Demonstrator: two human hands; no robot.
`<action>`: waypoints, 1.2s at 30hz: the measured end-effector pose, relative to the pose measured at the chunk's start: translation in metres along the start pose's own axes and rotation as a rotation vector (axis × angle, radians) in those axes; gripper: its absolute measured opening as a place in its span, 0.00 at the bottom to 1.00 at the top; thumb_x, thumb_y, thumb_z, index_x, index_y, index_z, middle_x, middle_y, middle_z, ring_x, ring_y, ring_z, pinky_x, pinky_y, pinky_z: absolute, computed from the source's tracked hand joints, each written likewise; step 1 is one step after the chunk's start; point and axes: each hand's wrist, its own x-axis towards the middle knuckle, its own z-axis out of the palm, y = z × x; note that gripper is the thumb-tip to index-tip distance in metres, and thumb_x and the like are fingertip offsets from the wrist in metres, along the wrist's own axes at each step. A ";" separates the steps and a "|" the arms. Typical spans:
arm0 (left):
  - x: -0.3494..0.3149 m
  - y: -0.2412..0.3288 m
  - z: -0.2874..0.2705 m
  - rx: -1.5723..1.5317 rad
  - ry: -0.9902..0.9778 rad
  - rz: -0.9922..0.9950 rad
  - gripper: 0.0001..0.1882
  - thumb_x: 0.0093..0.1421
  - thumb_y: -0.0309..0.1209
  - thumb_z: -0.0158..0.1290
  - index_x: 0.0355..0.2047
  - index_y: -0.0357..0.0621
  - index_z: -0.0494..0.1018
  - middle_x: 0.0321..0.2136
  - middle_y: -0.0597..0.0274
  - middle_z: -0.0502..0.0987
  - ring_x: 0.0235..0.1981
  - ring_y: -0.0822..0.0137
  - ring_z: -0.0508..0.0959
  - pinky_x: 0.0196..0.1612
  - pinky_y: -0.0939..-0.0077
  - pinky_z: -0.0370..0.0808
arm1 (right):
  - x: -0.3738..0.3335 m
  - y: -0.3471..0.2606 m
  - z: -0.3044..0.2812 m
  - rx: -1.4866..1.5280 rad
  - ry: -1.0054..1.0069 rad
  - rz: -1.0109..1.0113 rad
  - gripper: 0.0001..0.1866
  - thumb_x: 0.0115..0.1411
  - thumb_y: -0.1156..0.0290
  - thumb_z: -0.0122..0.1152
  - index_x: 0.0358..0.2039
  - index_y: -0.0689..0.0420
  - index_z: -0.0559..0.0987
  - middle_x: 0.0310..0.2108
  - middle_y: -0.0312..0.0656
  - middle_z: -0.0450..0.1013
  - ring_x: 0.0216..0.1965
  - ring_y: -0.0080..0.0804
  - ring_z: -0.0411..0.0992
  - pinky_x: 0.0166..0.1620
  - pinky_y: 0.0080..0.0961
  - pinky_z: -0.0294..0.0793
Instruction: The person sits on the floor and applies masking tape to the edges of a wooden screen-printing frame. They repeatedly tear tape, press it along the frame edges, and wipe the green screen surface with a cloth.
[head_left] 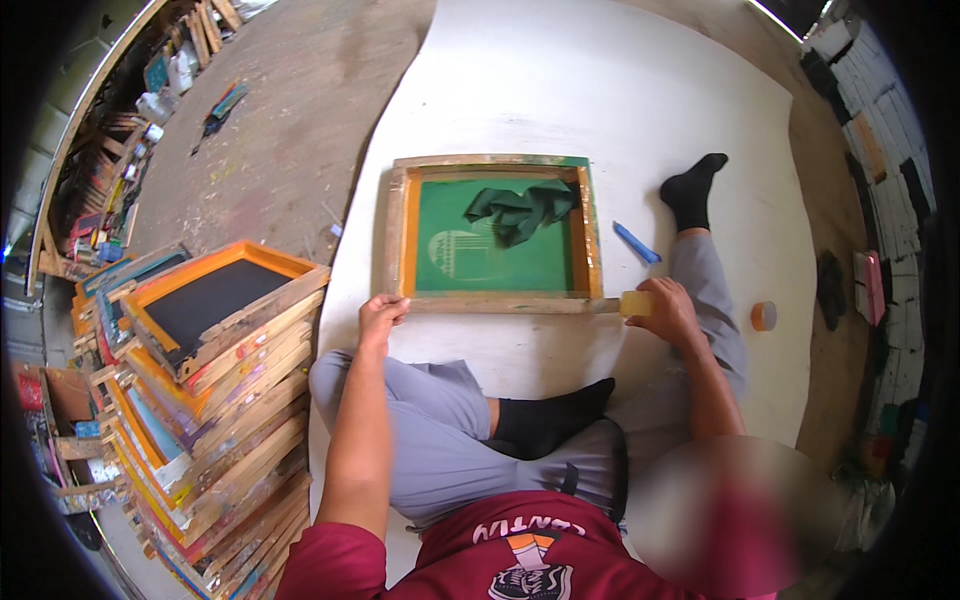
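Observation:
A wooden screen printing frame (pixel 398 235) with green mesh lies flat before me on a white sheet. Pale lettering shows on its mesh, and a crumpled dark green piece (pixel 512 215), cloth or paper, rests inside. My left hand (pixel 380 320) is closed at the near left corner, fingers pinched on the wood. At the near right corner, my right hand (pixel 668 310) grips a yellowish roll of tape (pixel 636 304). Whether a strip of tape runs along the near rail is hard to tell. Beyond the right hand lies a blue utility knife or similar slim tool (pixel 637 243).
A tall stack of wooden frames (pixel 225 370) stands close at my left. An orange tape roll (pixel 763 316) sits to the right of my outstretched leg. The white sheet (pixel 600 80) covers the floor. Bottles and clutter (pixel 165 95) line the far left; a white brick wall (pixel 885 130) is at right.

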 end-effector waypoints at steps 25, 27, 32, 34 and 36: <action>0.009 -0.024 -0.007 0.161 0.113 0.141 0.06 0.63 0.25 0.67 0.36 0.36 0.81 0.28 0.59 0.85 0.29 0.72 0.83 0.33 0.78 0.76 | 0.009 -0.023 -0.001 -0.188 0.005 -0.137 0.28 0.43 0.59 0.83 0.46 0.48 0.83 0.39 0.36 0.78 0.48 0.40 0.75 0.52 0.41 0.73; 0.009 -0.025 -0.004 0.200 0.121 0.186 0.06 0.63 0.25 0.67 0.35 0.36 0.81 0.28 0.59 0.84 0.29 0.72 0.83 0.34 0.77 0.76 | 0.009 -0.022 -0.002 -0.179 -0.003 -0.143 0.28 0.43 0.60 0.84 0.46 0.48 0.83 0.40 0.36 0.78 0.48 0.40 0.75 0.52 0.42 0.73; 0.011 -0.024 -0.003 0.256 0.173 0.239 0.07 0.63 0.25 0.67 0.34 0.34 0.80 0.26 0.59 0.84 0.28 0.72 0.83 0.33 0.78 0.75 | 0.012 -0.020 -0.002 -0.196 -0.023 -0.149 0.28 0.41 0.62 0.84 0.45 0.48 0.83 0.40 0.36 0.79 0.48 0.40 0.76 0.52 0.39 0.73; 0.010 -0.023 -0.002 0.256 0.184 0.258 0.07 0.63 0.25 0.67 0.34 0.34 0.80 0.26 0.60 0.84 0.28 0.72 0.82 0.33 0.79 0.75 | 0.013 -0.021 -0.001 -0.223 -0.072 -0.137 0.28 0.43 0.61 0.83 0.46 0.47 0.83 0.40 0.36 0.78 0.50 0.38 0.75 0.52 0.39 0.71; 0.006 -0.020 0.001 0.284 0.192 0.256 0.07 0.63 0.26 0.67 0.34 0.34 0.80 0.26 0.59 0.84 0.28 0.72 0.83 0.33 0.78 0.75 | 0.013 -0.018 0.001 -0.253 -0.111 -0.129 0.27 0.44 0.60 0.82 0.47 0.46 0.82 0.41 0.35 0.77 0.51 0.37 0.75 0.53 0.39 0.71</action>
